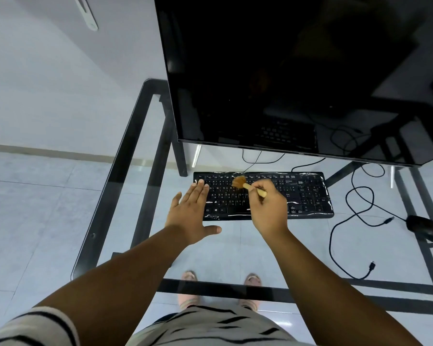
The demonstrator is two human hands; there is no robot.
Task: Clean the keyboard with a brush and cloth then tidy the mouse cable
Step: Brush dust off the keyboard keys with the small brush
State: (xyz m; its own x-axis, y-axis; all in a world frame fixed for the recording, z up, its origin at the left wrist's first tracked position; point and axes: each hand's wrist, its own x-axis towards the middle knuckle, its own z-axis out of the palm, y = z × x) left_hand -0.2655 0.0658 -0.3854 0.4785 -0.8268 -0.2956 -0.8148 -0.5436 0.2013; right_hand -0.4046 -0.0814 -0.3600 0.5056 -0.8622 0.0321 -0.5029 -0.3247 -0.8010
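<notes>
Keyboard (pixel 263 196): flat black slab with white marbled streaks, on the clear glass desk (pixel 235 248).
Brush (pixel 248 185): pale wooden handle, tan bristle tuft splayed on the upper key rows.
Right hand (pixel 269 208): fingers pinched round the brush handle.
Left hand (pixel 193 211): fingers spread flat on the keyboard's 9 o'clock end.
Mouse (pixel 423 227): rounded, black, at 3 o'clock of the keyboard, thin cable (pixel 355 203) looping loosely.

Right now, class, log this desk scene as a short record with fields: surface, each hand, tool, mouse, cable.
surface: glass desk
keyboard: black, lying flat below the monitor
left hand: open, flat on the keyboard's left end
right hand: gripping the brush
brush: bristles on the upper key rows
mouse: right of the keyboard
mouse cable: loose loops
cloth: not visible
</notes>
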